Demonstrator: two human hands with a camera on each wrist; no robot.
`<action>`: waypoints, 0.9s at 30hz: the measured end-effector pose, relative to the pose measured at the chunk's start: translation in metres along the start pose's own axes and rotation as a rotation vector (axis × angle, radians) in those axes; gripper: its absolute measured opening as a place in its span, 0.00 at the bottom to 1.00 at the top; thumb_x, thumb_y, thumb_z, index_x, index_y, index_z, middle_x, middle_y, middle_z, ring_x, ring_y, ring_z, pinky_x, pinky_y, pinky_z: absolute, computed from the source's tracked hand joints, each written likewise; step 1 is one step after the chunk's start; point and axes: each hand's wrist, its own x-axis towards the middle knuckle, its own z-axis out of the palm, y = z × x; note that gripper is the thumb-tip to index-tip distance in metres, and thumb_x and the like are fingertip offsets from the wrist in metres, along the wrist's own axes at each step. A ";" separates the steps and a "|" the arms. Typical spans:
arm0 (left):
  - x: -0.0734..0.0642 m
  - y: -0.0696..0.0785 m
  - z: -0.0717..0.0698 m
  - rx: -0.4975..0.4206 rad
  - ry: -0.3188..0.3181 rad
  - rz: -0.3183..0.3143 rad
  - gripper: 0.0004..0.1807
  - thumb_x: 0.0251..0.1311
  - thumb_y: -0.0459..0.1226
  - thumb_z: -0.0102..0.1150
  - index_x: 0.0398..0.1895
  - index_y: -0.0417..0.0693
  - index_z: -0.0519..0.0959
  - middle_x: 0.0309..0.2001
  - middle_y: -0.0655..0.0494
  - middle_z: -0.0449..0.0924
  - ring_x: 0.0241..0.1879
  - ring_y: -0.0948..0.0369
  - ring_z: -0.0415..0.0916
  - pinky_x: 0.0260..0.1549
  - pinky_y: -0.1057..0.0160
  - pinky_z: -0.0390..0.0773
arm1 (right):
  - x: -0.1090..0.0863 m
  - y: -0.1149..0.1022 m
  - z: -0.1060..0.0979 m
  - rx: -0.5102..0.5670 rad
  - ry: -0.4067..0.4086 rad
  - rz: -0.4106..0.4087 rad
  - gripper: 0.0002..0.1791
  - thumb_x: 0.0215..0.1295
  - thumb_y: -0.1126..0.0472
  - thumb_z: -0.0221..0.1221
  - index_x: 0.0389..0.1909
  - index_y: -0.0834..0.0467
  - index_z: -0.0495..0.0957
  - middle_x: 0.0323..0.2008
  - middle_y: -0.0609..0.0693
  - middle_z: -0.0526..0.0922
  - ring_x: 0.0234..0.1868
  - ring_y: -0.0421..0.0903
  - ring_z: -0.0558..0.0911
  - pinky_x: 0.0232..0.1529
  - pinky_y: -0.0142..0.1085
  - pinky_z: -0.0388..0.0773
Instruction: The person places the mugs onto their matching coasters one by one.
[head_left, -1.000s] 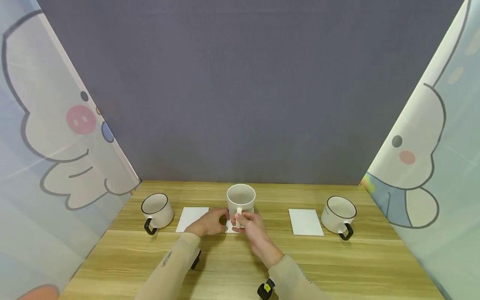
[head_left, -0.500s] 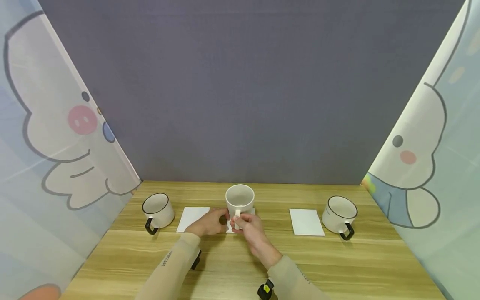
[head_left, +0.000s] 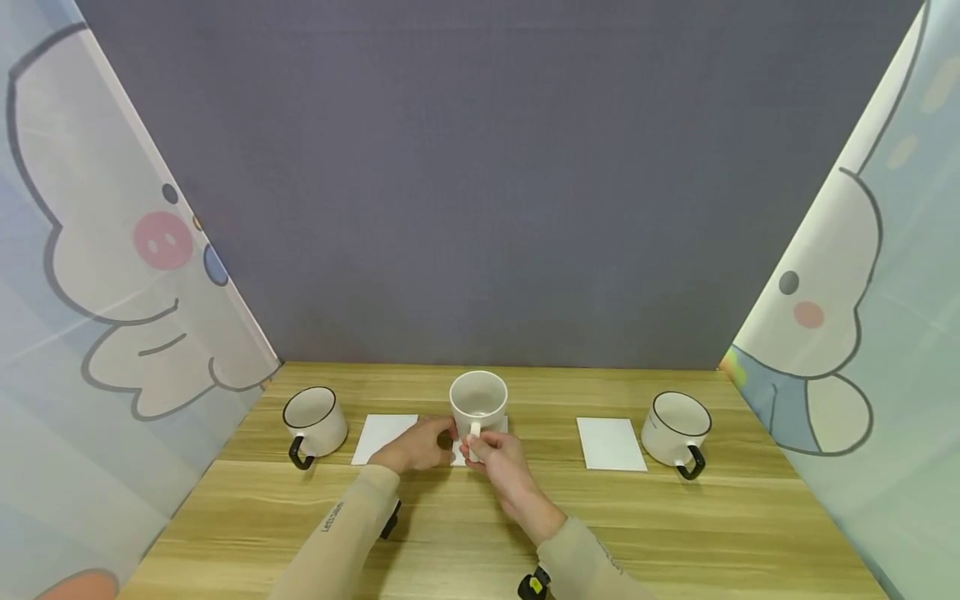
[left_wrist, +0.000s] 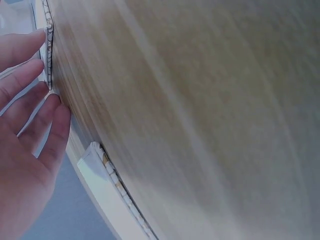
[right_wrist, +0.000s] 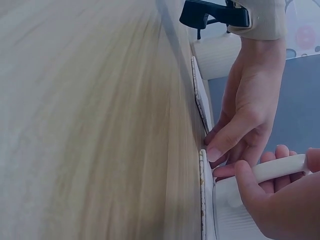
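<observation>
A plain white mug (head_left: 479, 404) stands upright over the middle white square coaster (head_left: 459, 457), its handle turned toward me. My right hand (head_left: 504, 468) pinches the mug handle (right_wrist: 280, 168) between thumb and fingers. Left of the mug, my left hand (head_left: 418, 445) reaches in with fingers extended and gently bent. Its fingertips are at the coaster's left edge and close to the mug base; the right wrist view shows its thumb by the coaster corner. Whether it touches the mug or only the coaster is hard to tell.
Two more white coasters lie flat, one at left (head_left: 375, 435) and one at right (head_left: 611, 444). Beyond them stand a black-rimmed white mug (head_left: 321, 429) on the left and another such mug (head_left: 675, 433) on the right, both with black handles. A grey panel (head_left: 480, 208) closes the table's back.
The white mug has shifted slightly left and toward me, with my right hand on its handle. My left hand has stayed nearly still.
</observation>
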 end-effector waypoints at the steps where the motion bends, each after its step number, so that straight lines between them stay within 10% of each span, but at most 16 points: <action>1: 0.000 0.000 0.000 -0.003 0.000 0.001 0.14 0.54 0.32 0.71 0.40 0.54 0.77 0.50 0.53 0.80 0.55 0.49 0.72 0.57 0.39 0.70 | -0.001 0.000 0.000 -0.001 -0.001 0.000 0.13 0.73 0.65 0.58 0.43 0.75 0.79 0.41 0.58 0.83 0.44 0.44 0.82 0.56 0.47 0.80; 27: -0.001 0.002 -0.001 0.009 0.004 -0.003 0.13 0.54 0.34 0.71 0.39 0.51 0.77 0.51 0.52 0.81 0.55 0.48 0.72 0.58 0.40 0.70 | -0.006 -0.014 -0.021 -0.188 -0.038 -0.056 0.15 0.73 0.65 0.58 0.45 0.77 0.79 0.41 0.60 0.83 0.42 0.48 0.82 0.51 0.54 0.82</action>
